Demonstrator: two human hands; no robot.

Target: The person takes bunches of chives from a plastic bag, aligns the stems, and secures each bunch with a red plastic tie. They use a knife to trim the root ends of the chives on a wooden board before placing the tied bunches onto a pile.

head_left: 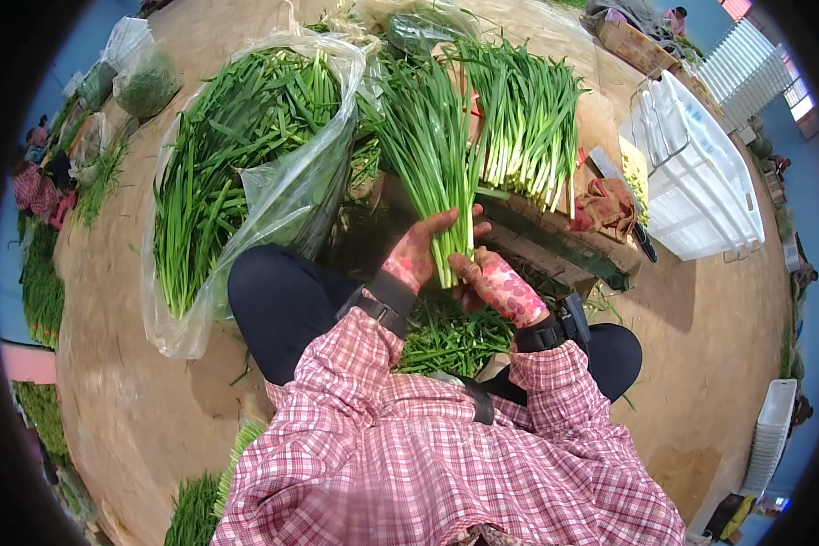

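Before my lap I hold a bunch of garlic chives (432,155), leafy tops pointing away and pale stalk ends toward me. My left hand (417,252) is wrapped round the stalks from the left, and its fingertips show past the bunch on the right. The fingers of my right hand (484,278) close on the lower stalk ends from the right. A pinkish patterned covering shows on both hands. Beyond, a pile of chives (528,118) lies on a low board (601,118). Left of my knee, an open clear plastic bag (291,191) is full of loose chives (218,191).
On the board's right side lie a broad-bladed knife (608,166) and a reddish-brown cloth (607,207). Stacked white plastic crates (696,173) stand to the right. Leaf scraps (455,341) cover the floor between my legs. More chives (191,510) lie at the lower left.
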